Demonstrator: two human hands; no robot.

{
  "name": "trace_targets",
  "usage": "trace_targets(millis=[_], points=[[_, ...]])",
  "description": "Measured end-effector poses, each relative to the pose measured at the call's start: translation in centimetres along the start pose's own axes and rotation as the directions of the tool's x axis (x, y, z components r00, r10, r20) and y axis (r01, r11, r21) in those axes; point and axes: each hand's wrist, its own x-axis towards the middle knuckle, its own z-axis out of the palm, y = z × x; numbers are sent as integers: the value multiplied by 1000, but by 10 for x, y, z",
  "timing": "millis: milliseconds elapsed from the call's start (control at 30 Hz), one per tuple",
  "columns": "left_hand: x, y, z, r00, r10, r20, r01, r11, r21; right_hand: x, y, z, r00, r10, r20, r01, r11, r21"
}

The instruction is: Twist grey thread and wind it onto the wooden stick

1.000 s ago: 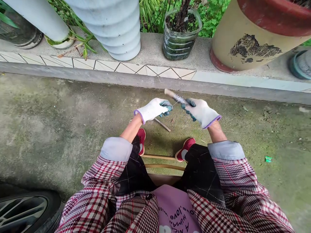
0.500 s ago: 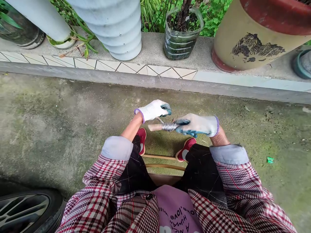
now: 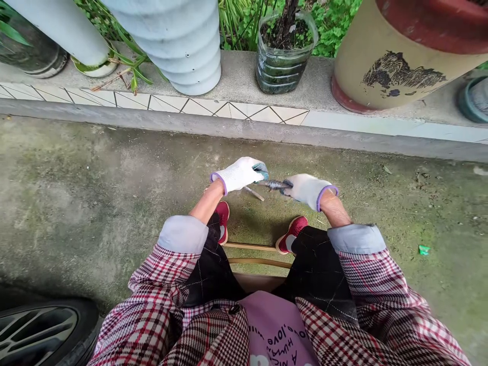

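Observation:
My left hand [image 3: 244, 172], in a white glove with teal fingers and a purple cuff, is closed. A thin grey stick [image 3: 254, 193] sticks out below its fingers, slanting down to the right. My right hand [image 3: 307, 190], gloved alike, grips one end of a short stick wound with silvery wire [image 3: 274, 184]. The stick's other end reaches my left fingertips; whether they hold it too, I cannot tell. Both hands are held above the floor in front of my knees.
A low concrete ledge [image 3: 240, 76] carries a white ribbed pot [image 3: 179, 46], a cut plastic bottle planter [image 3: 282, 68] and a large tan pot [image 3: 385, 66]. A car wheel [image 3: 46, 330] stands at lower left. A green scrap [image 3: 424, 249] lies on the floor [image 3: 114, 178].
My right hand has turned and shifted slightly up and left, bringing the wire-wound stick up to my left fingers. My left hand has stayed almost in place.

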Motion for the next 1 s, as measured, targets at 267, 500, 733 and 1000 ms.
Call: trace_targets(millis=[267,500,733,1000], points=[[1,5,5,998,16,61,3,951,-310,-21,-3,-27,992,19,-126,89,604,792],[3,-3,3,999,-8,50,15,988,-152,-36,-5,-27,977,-213,29,72,449,891],[1,-7,-6,995,-19,101,31,992,-122,-40,-3,-20,888,-348,300,42,711,702],[-7,18,-3,994,-110,9,110,983,-148,-12,-9,0,976,-113,188,115,993,-5]])
